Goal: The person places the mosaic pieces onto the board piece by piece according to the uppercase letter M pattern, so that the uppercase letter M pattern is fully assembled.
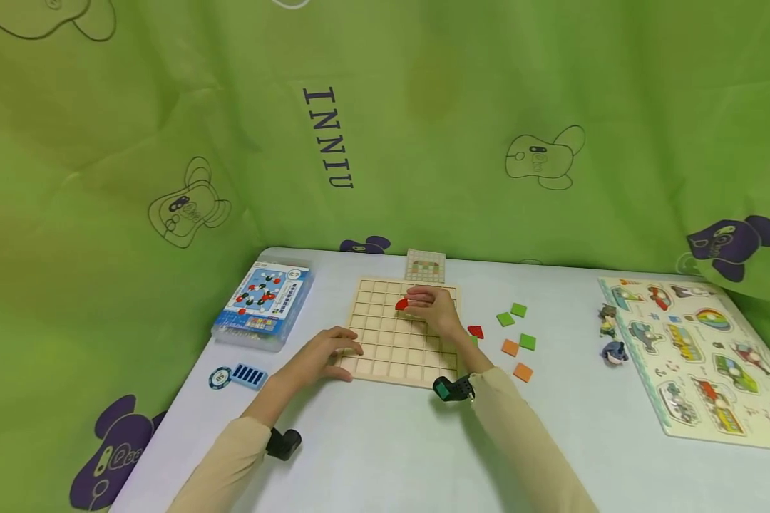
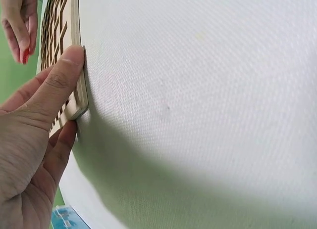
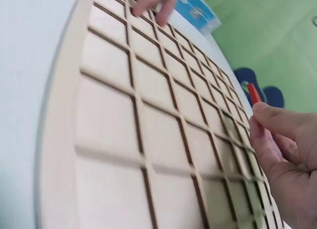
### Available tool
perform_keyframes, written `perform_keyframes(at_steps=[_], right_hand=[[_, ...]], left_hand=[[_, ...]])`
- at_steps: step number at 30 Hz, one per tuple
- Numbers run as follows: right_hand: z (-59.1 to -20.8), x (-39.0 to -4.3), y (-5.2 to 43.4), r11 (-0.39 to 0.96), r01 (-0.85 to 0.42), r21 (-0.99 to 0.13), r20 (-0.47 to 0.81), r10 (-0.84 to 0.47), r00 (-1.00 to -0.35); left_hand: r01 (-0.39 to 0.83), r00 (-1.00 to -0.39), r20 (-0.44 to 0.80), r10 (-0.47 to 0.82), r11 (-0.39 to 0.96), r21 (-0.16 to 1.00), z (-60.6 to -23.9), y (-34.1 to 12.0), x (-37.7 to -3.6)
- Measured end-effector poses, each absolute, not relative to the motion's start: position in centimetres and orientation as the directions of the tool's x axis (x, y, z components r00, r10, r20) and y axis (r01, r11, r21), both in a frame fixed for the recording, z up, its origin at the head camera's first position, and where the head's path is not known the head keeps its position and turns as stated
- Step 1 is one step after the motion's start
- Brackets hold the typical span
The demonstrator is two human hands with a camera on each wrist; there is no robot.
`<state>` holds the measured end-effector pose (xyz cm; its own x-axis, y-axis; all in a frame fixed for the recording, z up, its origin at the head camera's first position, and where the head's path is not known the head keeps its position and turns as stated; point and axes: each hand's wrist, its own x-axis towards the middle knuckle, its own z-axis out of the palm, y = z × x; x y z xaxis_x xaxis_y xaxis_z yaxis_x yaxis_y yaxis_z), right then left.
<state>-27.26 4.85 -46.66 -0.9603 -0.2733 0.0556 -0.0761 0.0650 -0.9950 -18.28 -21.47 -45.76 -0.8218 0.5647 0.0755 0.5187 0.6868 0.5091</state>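
Green cartoon-print cloth (image 1: 385,128) hangs all around, and below it the pale counter (image 1: 385,442) stretches out in front of me. Biggest thing on it: the vehicle peg puzzle (image 1: 699,356) far off at my right edge, with two small figurines (image 1: 609,335) just beside it. Dead centre sits the wooden grid board (image 1: 401,331), its square cells bare where I can see them, and a small pattern card (image 1: 426,266) lies just beyond its far edge. Over on my left there's the blue box (image 1: 264,305) with the molecule picture on its lid, and nearer to me a round chip with a small blue striped card (image 1: 239,375). Now the hands: my left hand (image 1: 324,354) rests at the board's near-left corner, fingers laid flat on the grid and the thumb pressed against the rim (the left wrist view shows that thumb right on the edge). My right hand (image 1: 433,308) hovers over the far part of the board, fingertips pinching a red tile (image 1: 401,304), which is held above the cells and not set down. To the right of the board lie loose tiles: three green (image 1: 518,310), two orange (image 1: 510,348), one red (image 1: 475,331), all apart from one another.
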Motion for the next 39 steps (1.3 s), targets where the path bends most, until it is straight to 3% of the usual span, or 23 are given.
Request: perform_keyframes(at_steps=[13, 23, 39], right_hand=[[-48.3, -27.0, 0.1, 0.195, -0.215, -0.957, 0.183, -0.167, -0.969], [-48.3, -26.9, -0.9, 0.240, -0.299, -0.923, 0.255, -0.197, -0.947], [-47.9, -27.1, -1.2, 0.304, -0.301, -0.904, 0.247, -0.203, -0.947]], left_hand=[[0.508, -0.828, 0.081, 0.555, 0.680, 0.529, -46.1, -21.4, -18.2], [0.498, -0.833, 0.084, 0.547, 0.675, 0.544, -46.2, -21.3, -18.2], [0.490, -0.840, 0.086, 0.536, 0.679, 0.547, -46.1, -21.4, -18.3]])
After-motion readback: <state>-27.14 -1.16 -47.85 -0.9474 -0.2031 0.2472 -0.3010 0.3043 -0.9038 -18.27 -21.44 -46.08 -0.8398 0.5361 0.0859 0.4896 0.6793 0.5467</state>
